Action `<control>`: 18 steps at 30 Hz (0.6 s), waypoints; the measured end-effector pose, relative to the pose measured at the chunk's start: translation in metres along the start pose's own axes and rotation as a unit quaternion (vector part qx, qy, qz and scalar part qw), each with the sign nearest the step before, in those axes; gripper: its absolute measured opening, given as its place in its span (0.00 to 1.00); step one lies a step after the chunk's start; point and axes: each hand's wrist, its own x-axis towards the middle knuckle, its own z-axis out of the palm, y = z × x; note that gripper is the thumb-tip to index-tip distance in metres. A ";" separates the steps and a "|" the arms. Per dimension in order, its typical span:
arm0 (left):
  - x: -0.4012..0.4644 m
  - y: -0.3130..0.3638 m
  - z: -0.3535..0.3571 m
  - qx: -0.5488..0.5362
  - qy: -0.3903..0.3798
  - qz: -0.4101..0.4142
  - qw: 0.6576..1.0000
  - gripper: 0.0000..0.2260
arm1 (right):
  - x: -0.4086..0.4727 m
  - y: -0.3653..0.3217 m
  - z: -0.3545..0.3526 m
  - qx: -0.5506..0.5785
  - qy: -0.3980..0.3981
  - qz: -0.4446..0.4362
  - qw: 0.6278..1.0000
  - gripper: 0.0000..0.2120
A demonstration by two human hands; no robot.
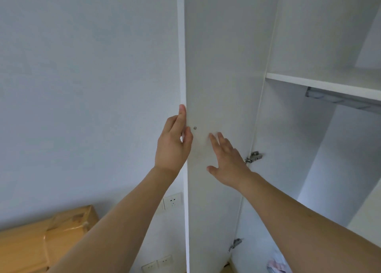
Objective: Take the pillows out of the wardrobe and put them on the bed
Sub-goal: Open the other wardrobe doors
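The one head-worn camera is looking forward and slightly up from close in front of the open wardrobe door, facing its inner side. It is taking in the wall at left and the wardrobe shelf at right.

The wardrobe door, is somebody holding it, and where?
Yes. The left hand grips the wardrobe door by its free outer edge, fingers curled round it. The right hand only lies flat and open against the door's inner face.
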 end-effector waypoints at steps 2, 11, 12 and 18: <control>0.008 -0.012 -0.001 -0.013 0.003 -0.033 0.999 0.27 | 0.014 -0.003 0.002 -0.028 -0.016 0.001 0.999 0.43; 0.036 -0.062 0.011 -0.053 0.047 -0.137 0.988 0.25 | 0.069 -0.018 0.018 -0.101 -0.028 0.010 0.994 0.47; 0.039 -0.067 0.012 -0.057 0.048 -0.144 0.987 0.25 | 0.074 -0.020 0.020 -0.107 -0.028 0.013 0.994 0.47; 0.054 -0.092 0.021 -0.055 0.048 -0.160 0.984 0.24 | 0.096 -0.020 0.030 -0.125 -0.025 0.022 0.992 0.47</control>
